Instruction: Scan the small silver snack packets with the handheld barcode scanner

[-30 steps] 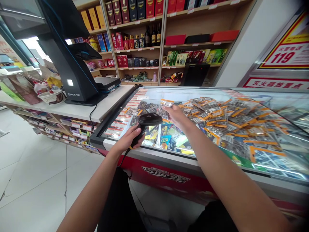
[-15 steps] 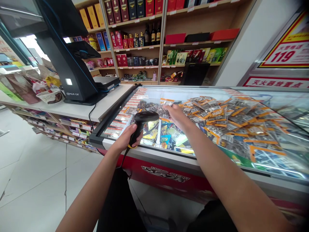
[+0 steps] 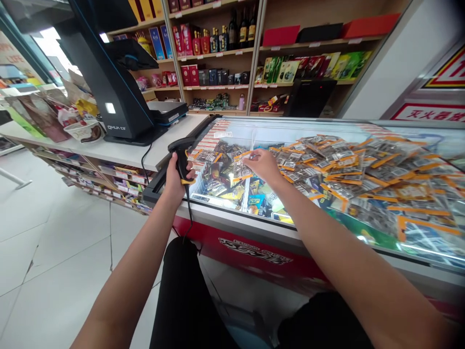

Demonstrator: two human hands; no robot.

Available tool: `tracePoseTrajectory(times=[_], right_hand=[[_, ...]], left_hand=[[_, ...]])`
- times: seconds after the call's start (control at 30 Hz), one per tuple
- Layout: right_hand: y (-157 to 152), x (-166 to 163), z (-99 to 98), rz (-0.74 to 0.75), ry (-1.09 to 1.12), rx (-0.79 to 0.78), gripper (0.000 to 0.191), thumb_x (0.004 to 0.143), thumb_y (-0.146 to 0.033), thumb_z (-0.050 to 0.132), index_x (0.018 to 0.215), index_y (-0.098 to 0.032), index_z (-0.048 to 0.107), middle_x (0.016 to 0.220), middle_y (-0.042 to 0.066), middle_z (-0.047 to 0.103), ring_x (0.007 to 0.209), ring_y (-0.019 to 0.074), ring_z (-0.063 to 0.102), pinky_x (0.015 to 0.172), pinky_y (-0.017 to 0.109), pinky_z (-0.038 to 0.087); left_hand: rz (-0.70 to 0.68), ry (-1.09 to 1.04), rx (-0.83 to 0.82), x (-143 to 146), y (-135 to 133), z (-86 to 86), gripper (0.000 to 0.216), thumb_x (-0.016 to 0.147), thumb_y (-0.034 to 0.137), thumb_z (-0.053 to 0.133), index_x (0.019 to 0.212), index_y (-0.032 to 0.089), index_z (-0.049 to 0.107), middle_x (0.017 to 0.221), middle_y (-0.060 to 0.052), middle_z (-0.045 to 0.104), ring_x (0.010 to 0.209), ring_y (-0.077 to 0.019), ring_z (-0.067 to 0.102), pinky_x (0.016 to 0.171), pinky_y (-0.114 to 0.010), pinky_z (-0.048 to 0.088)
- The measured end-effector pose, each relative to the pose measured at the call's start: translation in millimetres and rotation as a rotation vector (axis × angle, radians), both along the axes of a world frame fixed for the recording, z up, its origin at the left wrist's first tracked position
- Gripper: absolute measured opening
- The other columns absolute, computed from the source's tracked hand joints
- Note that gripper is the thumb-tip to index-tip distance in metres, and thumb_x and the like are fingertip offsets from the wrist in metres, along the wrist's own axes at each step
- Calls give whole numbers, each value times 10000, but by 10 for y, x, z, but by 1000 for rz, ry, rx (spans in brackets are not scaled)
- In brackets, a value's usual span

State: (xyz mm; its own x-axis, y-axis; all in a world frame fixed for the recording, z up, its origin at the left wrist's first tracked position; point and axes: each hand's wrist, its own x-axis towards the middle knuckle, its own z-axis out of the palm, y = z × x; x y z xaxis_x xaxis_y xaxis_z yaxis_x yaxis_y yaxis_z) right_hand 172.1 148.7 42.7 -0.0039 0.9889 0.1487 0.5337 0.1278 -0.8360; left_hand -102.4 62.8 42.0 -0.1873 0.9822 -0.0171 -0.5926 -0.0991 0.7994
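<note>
My left hand (image 3: 175, 178) is closed round the handle of a black barcode scanner (image 3: 181, 154) with a yellow trigger, held upright at the left end of a glass-topped chest freezer (image 3: 254, 224). My right hand (image 3: 263, 165) reaches over the glass and pinches a small clear snack packet with an orange strip (image 3: 242, 169). A wide heap of the same orange-edged packets (image 3: 363, 169) lies on the glass to the right of that hand. Coloured frozen goods show under the glass.
A black checkout terminal (image 3: 109, 82) stands on the white counter (image 3: 119, 155) to the left, with a bowl (image 3: 85, 131) and bagged goods beside it. Wooden shelves of boxes and bottles (image 3: 218, 53) line the back wall. White floor tiles (image 3: 47, 252) lie at left.
My left hand has swung the scanner left and upright, away from the packet. My right hand has drawn a packet slightly towards me. The view has shifted down and left.
</note>
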Motion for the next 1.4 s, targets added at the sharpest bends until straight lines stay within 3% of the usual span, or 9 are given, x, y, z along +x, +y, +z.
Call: tracePoseTrajectory(times=[0.27,0.43,0.53,0.6,0.7,0.87,0.93,1.17,1.4], right_hand=[[-92,-20,113,372,319,-241,646,1098,-631,736,1559,-179,713,1536,199,757,1135,337,848,882,420,720],[58,418,127,-1,-286,111,469,1102,-363,720,1497,-119,785,1420,243,804,1393,424,722,1223,569,554],[167,729,91,-242,-615,89,599,1046,-455,795,1481,-43,779,1576,379,657,1575,570,515,1269,733,416],[227,856,62,-264,-699,49,544,1053,-458,785,1408,-47,816,1587,382,634,1597,585,472,1282,742,377],[288,902,43,-59,-652,78,372,1053,-321,770,1364,-136,851,1477,263,730,1526,468,580,1320,596,409],[274,809,102,-121,-451,-31,1154,823,-283,1009,1815,-108,446,1757,316,500,1634,493,480,1301,553,469],[239,768,131,-174,-330,-72,1250,800,-261,1022,1849,-97,361,1793,324,464,1641,495,480,1304,562,473],[175,470,150,-99,256,45,455,1056,-352,727,1491,-222,709,1400,128,799,1266,291,762,1045,417,648],[124,252,154,-38,628,41,390,939,-408,866,1280,-243,773,1214,50,820,1125,224,768,882,319,639]], left_hand=[[17,113,0,67,-49,-132,561,1073,699,690,828,235,493,651,52,520,436,-69,400,467,-250,334],[-47,189,20,84,-84,-132,542,1108,676,644,842,232,482,645,54,524,431,-59,393,468,-250,300],[-94,213,53,101,-115,-131,557,1052,711,723,878,234,494,654,64,535,428,-57,406,458,-237,292],[-116,211,58,113,-136,-115,585,1018,732,761,871,235,490,653,66,534,423,-55,413,447,-227,292],[-143,201,40,132,-175,-71,604,1008,749,759,850,235,485,632,70,514,399,-54,399,426,-218,294],[-313,249,94,145,-248,-43,576,983,746,760,872,226,538,610,68,495,362,-59,370,394,-209,243],[-386,286,137,137,-257,-67,581,925,749,812,895,223,567,603,67,500,357,-61,370,389,-202,224],[-449,310,220,118,-244,-148,619,851,772,862,999,219,625,610,66,526,356,-72,392,382,-200,255],[-616,570,275,123,-279,-167,596,947,754,832,955,222,563,666,47,572,401,-59,430,410,-199,288]])
